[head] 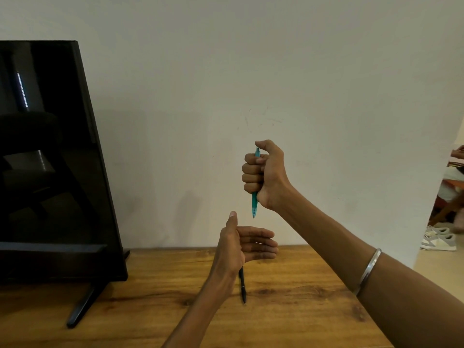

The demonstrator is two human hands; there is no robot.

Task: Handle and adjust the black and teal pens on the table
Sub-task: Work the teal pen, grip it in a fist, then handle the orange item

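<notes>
Right grip [263, 172]: fist clenched around teal pen [254, 205], upright, tip down
Left grip [247, 243]: released, holding nothing
Black pen [242, 285]: on counter [288, 285]
Risk: teal tip may jab left thumb

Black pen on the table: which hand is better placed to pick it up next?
Left, probably. The left hand hovers open just above the black pen, which lies on the wooden table partly hidden beneath it. The right hand is raised higher, gripping the teal pen upright in a fist.
</notes>
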